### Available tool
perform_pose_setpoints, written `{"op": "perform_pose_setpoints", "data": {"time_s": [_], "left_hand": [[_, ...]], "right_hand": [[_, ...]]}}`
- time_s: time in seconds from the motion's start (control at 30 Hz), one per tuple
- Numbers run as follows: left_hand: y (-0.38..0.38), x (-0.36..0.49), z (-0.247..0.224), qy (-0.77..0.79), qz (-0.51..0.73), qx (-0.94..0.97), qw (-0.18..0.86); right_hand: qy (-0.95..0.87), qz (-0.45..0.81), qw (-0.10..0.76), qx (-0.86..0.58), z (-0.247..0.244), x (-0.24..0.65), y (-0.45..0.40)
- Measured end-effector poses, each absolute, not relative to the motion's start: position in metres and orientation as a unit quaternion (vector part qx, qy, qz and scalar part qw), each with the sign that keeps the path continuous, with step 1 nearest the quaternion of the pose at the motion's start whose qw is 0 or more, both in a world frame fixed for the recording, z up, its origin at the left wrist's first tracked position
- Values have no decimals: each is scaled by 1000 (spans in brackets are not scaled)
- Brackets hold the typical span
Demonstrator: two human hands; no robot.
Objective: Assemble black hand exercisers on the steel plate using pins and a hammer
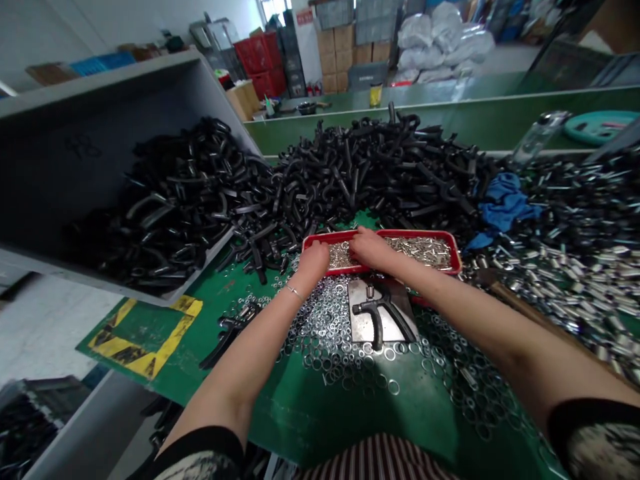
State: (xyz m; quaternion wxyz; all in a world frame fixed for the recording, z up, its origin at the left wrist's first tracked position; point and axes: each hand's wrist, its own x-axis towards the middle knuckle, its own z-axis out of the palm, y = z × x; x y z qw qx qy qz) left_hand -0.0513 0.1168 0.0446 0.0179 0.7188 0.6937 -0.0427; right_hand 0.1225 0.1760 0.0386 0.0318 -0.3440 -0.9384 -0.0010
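Note:
Both hands reach into a long red tray point(456, 261) filled with small metal pins point(425, 250) and other tiny parts. My left hand point(315, 259) is at the tray's left end, its fingers curled down and partly hidden. Near the tray's middle, my right hand point(371, 249) has its fingertips bent together among the parts; anything in them is too small to see. Just below, a black pistol-shaped handle part point(374, 317) lies on a metal plate point(361, 328). Loose metal rings point(327, 317) are spread around the plate.
A big heap of black handles point(360, 167) stands behind the tray. At left a grey bin point(220, 267) tips toward the table. Metal sleeves point(575, 273), a hammer-like wooden handle point(530, 310) and a blue cloth point(505, 203) lie to the right. Yellow tape point(175, 333) marks the left corner.

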Motion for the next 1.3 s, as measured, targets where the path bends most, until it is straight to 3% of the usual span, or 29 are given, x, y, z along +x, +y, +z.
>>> {"op": "perform_pose_setpoints", "data": {"time_s": [0.4,0.53,0.63,0.73,0.87,1.1,1.2,1.3], "left_hand": [[112,-45,43,717,-14,697,-27],[113,-51,35,709,51,703,-9],[116,-58,30,682,111,722,17],[112,-63,31,640,199,742,34],[71,-59,37,611,356,701,92],[-24,-46,27,590,419,529,443],[-33,-43,20,600,409,505,467],[-26,-32,18,599,384,567,415]], "right_hand": [[-910,70,143,-382,43,139,156],[-793,326,261,-444,47,182,110],[-648,548,248,-467,43,215,68],[-552,640,252,-472,35,238,37],[-525,665,239,-474,27,257,18],[-630,502,259,-533,13,256,7],[-634,479,271,-543,13,250,4],[-634,442,297,-561,17,245,5]]}}
